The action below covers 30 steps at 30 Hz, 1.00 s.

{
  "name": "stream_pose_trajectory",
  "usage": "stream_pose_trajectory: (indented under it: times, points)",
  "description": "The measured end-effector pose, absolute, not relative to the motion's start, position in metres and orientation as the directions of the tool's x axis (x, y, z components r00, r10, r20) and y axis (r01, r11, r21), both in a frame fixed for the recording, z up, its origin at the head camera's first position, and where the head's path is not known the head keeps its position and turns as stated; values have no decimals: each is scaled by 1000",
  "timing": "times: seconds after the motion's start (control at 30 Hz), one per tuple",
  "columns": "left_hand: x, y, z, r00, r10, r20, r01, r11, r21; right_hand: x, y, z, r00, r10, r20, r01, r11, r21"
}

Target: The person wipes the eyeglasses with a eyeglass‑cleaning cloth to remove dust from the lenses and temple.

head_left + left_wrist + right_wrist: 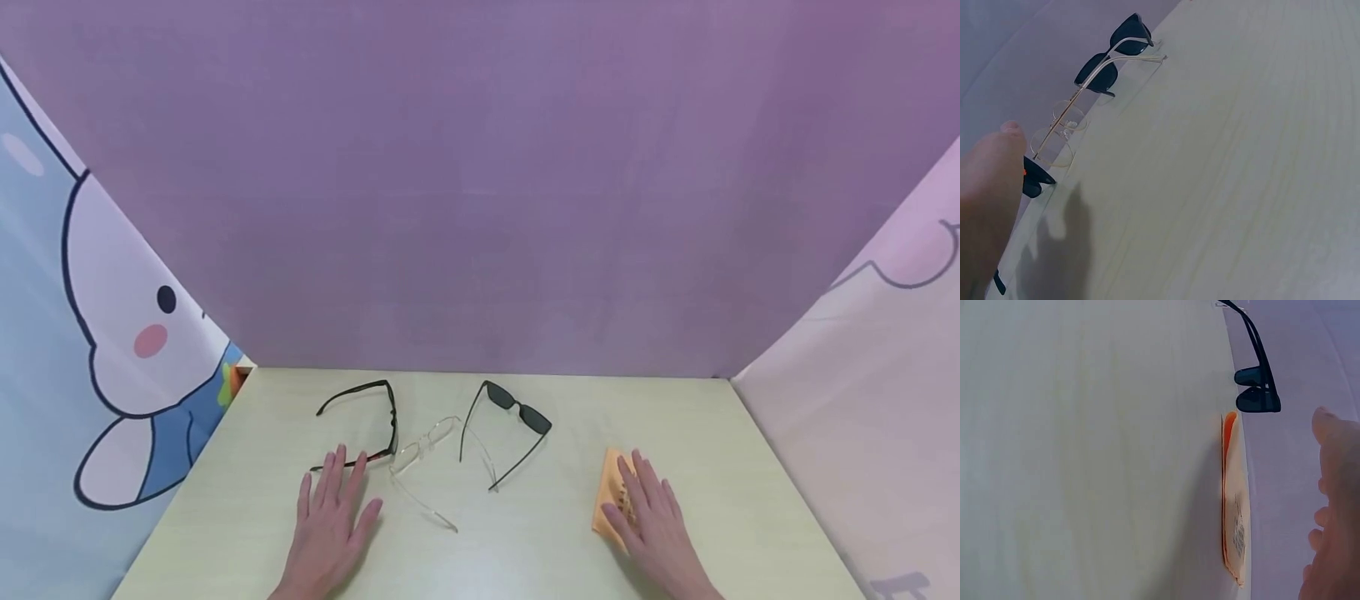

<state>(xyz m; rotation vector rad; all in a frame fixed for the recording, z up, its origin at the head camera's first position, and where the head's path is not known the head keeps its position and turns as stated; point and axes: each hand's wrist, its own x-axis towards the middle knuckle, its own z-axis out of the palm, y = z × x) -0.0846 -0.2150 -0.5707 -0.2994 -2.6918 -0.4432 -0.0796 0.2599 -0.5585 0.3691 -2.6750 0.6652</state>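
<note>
Orange cloth (609,493) below right hand (654,521)

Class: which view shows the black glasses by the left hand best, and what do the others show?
The head view: most of the black glasses shows, including both temples, one partly behind the left hand. The left wrist view shows only two dark pieces beside the hand. The right wrist view shows none of them.
</note>
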Motion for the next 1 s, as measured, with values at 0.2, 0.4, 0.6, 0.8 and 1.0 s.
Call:
stream_pose_trajectory:
  times: [0.2,0.4,0.6,0.8,1.0]
  points:
    - [-83,-214,-574,-904,143,404,264,928,262,-81,263,-563,-911,-143,386,-300,872,-387]
    - [-84,-214,-576,-905,148,398,267,928,261,-78,265,-566,-929,-127,348,-273,869,-412]
    - [-86,-211,-576,-911,148,385,263,927,267,-79,264,-565,-944,-124,305,-256,859,-444]
    - [-86,-208,-574,-909,154,388,271,925,266,-79,266,-566,-960,-113,254,-228,844,-485]
    - [-85,-209,-572,-913,148,381,260,929,263,-85,270,-567,-970,-124,210,-214,845,-489]
